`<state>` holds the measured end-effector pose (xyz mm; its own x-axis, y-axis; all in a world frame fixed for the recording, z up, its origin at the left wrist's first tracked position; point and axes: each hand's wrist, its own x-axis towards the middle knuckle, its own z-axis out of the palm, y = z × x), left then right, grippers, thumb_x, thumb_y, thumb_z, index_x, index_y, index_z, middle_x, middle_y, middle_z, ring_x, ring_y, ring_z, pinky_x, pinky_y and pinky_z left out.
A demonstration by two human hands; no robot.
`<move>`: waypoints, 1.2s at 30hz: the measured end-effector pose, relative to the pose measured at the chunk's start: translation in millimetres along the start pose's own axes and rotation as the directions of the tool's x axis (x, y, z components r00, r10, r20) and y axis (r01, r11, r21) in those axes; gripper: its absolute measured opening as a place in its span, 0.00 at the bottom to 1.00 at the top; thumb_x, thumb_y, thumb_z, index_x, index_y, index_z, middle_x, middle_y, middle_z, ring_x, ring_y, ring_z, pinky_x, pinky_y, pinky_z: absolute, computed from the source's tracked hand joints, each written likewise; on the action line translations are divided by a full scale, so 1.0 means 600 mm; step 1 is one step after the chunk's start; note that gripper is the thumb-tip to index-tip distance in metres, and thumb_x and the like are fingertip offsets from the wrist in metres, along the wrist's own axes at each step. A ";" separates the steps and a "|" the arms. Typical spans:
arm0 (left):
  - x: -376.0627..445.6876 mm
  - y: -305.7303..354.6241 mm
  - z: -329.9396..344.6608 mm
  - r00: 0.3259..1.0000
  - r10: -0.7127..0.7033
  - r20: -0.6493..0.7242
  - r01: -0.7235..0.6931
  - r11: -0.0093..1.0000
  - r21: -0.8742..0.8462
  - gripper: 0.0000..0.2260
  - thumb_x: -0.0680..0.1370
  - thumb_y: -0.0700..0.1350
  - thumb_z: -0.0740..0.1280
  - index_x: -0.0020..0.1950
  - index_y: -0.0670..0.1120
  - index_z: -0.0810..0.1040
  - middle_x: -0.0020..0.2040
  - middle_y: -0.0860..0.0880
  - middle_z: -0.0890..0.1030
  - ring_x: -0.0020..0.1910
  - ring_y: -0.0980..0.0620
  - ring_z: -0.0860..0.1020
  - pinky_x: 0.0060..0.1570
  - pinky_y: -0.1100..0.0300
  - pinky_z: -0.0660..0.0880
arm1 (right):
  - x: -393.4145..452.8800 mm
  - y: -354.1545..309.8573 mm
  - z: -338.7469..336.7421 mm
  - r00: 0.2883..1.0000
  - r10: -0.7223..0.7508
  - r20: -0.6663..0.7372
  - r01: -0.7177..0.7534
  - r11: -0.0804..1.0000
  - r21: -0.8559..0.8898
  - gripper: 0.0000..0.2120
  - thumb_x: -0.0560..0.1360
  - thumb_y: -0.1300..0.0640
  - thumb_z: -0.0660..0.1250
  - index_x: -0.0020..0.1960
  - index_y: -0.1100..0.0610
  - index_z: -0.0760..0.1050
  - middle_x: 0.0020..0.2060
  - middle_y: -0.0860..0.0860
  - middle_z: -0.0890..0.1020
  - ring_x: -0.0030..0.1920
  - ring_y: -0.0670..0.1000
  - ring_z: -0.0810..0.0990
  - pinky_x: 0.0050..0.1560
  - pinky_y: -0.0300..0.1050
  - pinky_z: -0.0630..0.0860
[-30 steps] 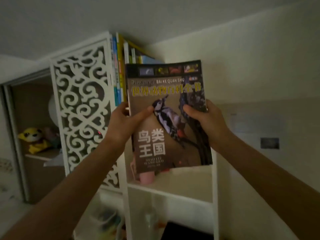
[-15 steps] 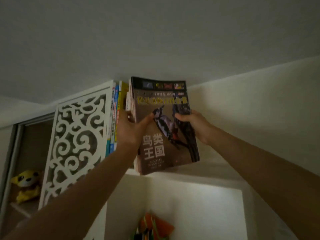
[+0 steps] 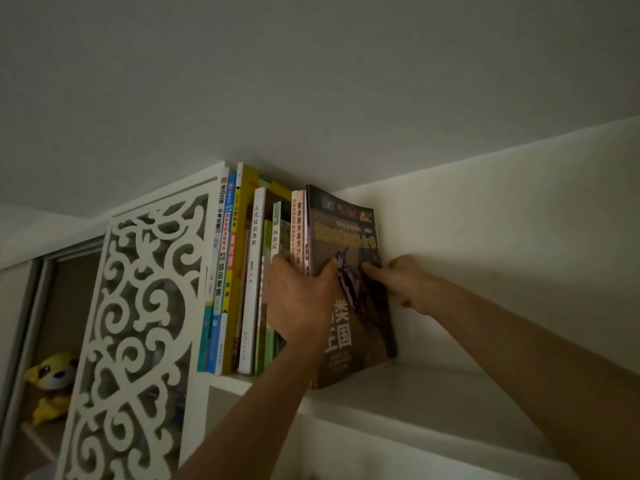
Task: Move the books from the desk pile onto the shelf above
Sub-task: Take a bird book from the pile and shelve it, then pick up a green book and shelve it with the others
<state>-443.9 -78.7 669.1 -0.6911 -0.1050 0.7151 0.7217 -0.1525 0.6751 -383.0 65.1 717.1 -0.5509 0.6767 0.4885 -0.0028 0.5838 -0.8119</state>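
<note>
Left hand [image 3: 304, 299] grip clamped on near spine edge of bird book [image 3: 349, 282], thumb across cover. Right hand [image 3: 403, 278] grip clamped on its far edge, thumb on cover. Book stands upright on shelf [image 3: 433, 400], touching right end of book row [image 3: 249, 271]. White lattice panel [image 3: 138, 323] left; yellow plush toy [image 3: 52, 382] far left.

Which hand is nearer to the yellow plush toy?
Left. The left hand grips the bird book at its spine side, toward the plush toy at lower left. The right hand holds the book's far edge, further away.
</note>
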 end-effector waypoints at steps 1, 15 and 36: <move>0.001 -0.002 -0.003 0.999 0.016 0.031 -0.016 1.000 -0.026 0.27 0.68 0.61 0.70 0.59 0.50 0.67 0.54 0.51 0.75 0.54 0.50 0.76 0.52 0.48 0.76 | -0.011 -0.001 0.001 0.996 -0.041 -0.080 0.031 0.992 -0.123 0.43 0.71 0.43 0.70 0.74 0.64 0.53 0.69 0.60 0.66 0.68 0.60 0.67 0.63 0.53 0.68; -0.034 -0.112 -0.156 0.708 0.453 0.542 -0.602 0.788 0.130 0.24 0.78 0.44 0.63 0.73 0.55 0.60 0.70 0.59 0.61 0.68 0.64 0.56 0.63 0.68 0.54 | -0.254 -0.039 0.101 0.911 -0.408 0.065 0.408 0.861 -0.303 0.29 0.73 0.55 0.70 0.69 0.48 0.60 0.61 0.47 0.77 0.56 0.47 0.78 0.53 0.38 0.72; -0.446 -0.064 -0.273 0.582 0.332 0.742 -0.181 0.943 -0.280 0.06 0.75 0.49 0.67 0.48 0.61 0.74 0.46 0.67 0.74 0.48 0.61 0.74 0.51 0.66 0.69 | -0.673 0.149 -0.027 0.978 -0.176 -0.112 0.129 0.932 -0.339 0.10 0.75 0.59 0.67 0.55 0.52 0.72 0.47 0.45 0.76 0.43 0.41 0.77 0.44 0.28 0.72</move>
<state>-293.0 -205.5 421.9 -0.1344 0.6177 0.7748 0.7947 -0.3999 0.4567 -147.1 -148.7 452.8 -0.4451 0.6088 0.6566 0.2092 0.7837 -0.5849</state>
